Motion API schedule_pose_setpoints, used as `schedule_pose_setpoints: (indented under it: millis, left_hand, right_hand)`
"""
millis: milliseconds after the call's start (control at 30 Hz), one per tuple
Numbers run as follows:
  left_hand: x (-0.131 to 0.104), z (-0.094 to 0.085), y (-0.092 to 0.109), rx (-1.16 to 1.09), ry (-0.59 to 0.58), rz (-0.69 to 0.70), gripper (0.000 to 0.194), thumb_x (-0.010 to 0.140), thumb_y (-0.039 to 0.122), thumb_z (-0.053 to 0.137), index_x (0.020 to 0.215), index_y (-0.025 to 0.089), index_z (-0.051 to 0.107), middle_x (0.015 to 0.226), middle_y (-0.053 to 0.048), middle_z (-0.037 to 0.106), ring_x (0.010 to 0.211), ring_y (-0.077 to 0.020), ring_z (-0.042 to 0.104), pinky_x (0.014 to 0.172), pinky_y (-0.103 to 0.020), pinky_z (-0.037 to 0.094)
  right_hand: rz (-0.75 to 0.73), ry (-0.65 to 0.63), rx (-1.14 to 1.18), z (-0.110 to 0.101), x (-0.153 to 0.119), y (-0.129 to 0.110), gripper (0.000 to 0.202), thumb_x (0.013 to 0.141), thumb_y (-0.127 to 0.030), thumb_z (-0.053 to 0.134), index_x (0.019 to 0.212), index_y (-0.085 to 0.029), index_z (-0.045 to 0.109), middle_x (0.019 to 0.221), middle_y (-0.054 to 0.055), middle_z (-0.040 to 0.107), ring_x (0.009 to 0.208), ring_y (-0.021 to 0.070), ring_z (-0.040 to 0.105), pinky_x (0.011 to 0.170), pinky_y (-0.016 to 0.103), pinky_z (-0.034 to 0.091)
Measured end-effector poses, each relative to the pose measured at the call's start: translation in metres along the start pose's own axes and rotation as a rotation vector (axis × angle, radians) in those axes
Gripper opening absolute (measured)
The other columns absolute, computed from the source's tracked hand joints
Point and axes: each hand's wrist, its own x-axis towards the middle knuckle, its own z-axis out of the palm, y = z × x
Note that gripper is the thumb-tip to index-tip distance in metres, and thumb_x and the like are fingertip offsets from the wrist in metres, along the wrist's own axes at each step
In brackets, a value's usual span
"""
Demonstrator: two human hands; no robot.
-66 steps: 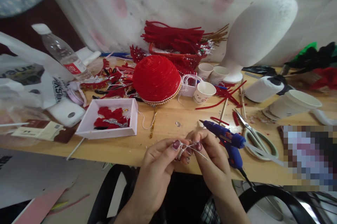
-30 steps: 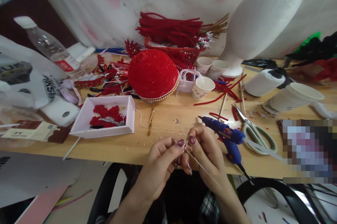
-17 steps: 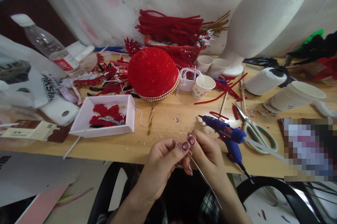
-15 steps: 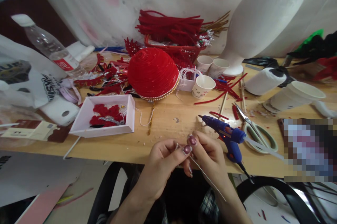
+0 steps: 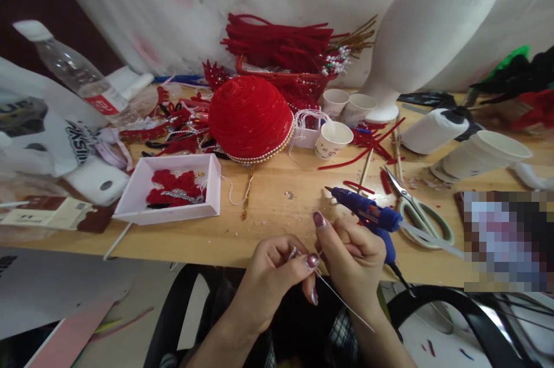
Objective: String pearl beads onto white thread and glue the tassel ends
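Just over the table's front edge, my left hand (image 5: 277, 281) is closed, thumb and fingers pinching a thin white wire or thread (image 5: 346, 303). Its free end runs straight down to the right, past my right wrist. My right hand (image 5: 352, 255) is beside it, fingers curled and thumb raised. A short bit of the strand seems to lead into those curled fingers, which partly hide it. Behind my right hand lies a blue glue gun (image 5: 357, 203) with a clear glue stick in its back. Farther back stands a red domed cap (image 5: 251, 120) with a beaded rim.
Left of centre, a white box (image 5: 212, 203) holds red fuzzy pieces. Scissors (image 5: 422, 212) lie to the right, near a spool of white thread (image 5: 433, 131). Paper cups (image 5: 333, 140), a white foam head (image 5: 433, 33), a basket of red stems (image 5: 281, 42) and a bottle (image 5: 75, 68) stand behind.
My right hand has shifted slightly right, away from my left fingertips, and its thumb has lifted. The left hand has lowered a little, still pinching the strand.
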Motion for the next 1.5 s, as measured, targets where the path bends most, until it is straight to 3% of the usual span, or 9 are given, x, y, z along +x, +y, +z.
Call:
schedule_pose_setpoints:
  millis: [167,367,500,667,800,900,1100,1300,1500]
  left_hand:
    - [-0.002,0.0,0.001,0.007,-0.01,-0.002,0.026,0.073,0.033,0.078,0.063,0.018,0.06,0.042,0.004,0.055,0.041,-0.0086,0.048,0.047,-0.021,0.041]
    - [-0.005,-0.003,0.0,0.011,-0.029,-0.032,0.028,0.074,0.035,0.079,0.063,0.017,0.062,0.043,0.004,0.055,0.04,-0.0087,0.049,0.046,-0.021,0.041]
    - [-0.007,-0.001,0.004,-0.06,-0.079,-0.04,0.033,0.076,0.041,0.082,0.066,0.016,0.062,0.046,0.005,0.056,0.043,-0.0092,0.055,0.048,-0.02,0.045]
    - [-0.008,0.002,0.007,-0.099,-0.063,0.008,0.037,0.083,0.049,0.077,0.073,0.015,0.067,0.055,0.001,0.065,0.05,-0.0101,0.062,0.057,-0.022,0.051]
    - [-0.007,0.004,0.005,-0.033,0.002,0.033,0.038,0.083,0.05,0.076,0.075,0.014,0.069,0.055,0.0,0.067,0.049,-0.0109,0.061,0.056,-0.022,0.05]
    - [-0.005,0.005,0.004,0.001,0.053,0.046,0.041,0.082,0.053,0.075,0.073,0.014,0.07,0.055,-0.003,0.069,0.049,-0.0128,0.063,0.056,-0.024,0.051]
    - [-0.001,0.004,0.008,0.044,0.111,0.078,0.044,0.082,0.055,0.075,0.066,0.014,0.072,0.059,-0.005,0.073,0.055,-0.0164,0.066,0.063,-0.028,0.054]
    - [0.003,0.003,0.005,0.049,0.087,0.122,0.042,0.09,0.052,0.067,0.071,0.015,0.073,0.064,-0.005,0.072,0.065,-0.0175,0.067,0.072,-0.031,0.054]
    - [0.004,-0.01,0.013,0.225,0.143,0.107,0.026,0.083,0.036,0.077,0.094,0.013,0.072,0.08,-0.003,0.072,0.066,-0.0123,0.062,0.067,-0.025,0.05]
  right_hand:
    - [-0.061,0.047,-0.017,0.001,0.001,0.001,0.059,0.092,-0.017,0.065,0.057,-0.021,0.018,0.051,-0.008,0.02,0.043,0.0059,0.02,0.041,0.026,0.018]
    - [0.048,0.157,0.083,-0.003,0.012,0.001,0.062,0.091,-0.024,0.069,0.056,-0.022,0.018,0.054,-0.008,0.018,0.046,0.0067,0.016,0.041,0.026,0.013]
    - [0.134,0.053,0.181,-0.003,0.017,0.004,0.066,0.088,-0.031,0.074,0.056,-0.023,0.017,0.053,-0.009,0.018,0.046,0.0065,0.015,0.041,0.025,0.015]
    - [0.454,-0.198,0.547,0.003,0.026,-0.002,0.056,0.087,-0.053,0.067,0.055,-0.023,0.031,0.053,-0.008,0.024,0.046,0.009,0.018,0.039,0.023,0.018]
    - [0.606,-0.25,0.754,0.005,0.03,-0.011,0.043,0.078,-0.048,0.068,0.061,-0.023,0.037,0.066,-0.004,0.037,0.055,0.0123,0.033,0.049,0.025,0.038]
    - [0.669,-0.275,0.788,0.005,0.031,-0.013,0.038,0.078,-0.046,0.065,0.065,-0.024,0.035,0.073,-0.001,0.039,0.06,0.0154,0.04,0.052,0.027,0.041]
    - [0.613,-0.251,0.821,0.005,0.032,-0.016,0.044,0.091,-0.044,0.051,0.067,-0.025,0.02,0.066,-0.005,0.024,0.055,0.0153,0.027,0.053,0.028,0.039]
    - [0.584,-0.243,0.881,0.001,0.032,-0.021,0.045,0.096,-0.038,0.048,0.064,-0.024,0.02,0.061,-0.007,0.015,0.052,0.0144,0.013,0.048,0.025,0.03]
    - [0.565,-0.153,0.817,0.0,0.032,-0.013,0.038,0.089,-0.035,0.061,0.062,-0.023,0.038,0.062,-0.005,0.029,0.055,0.0132,0.03,0.056,0.026,0.04]
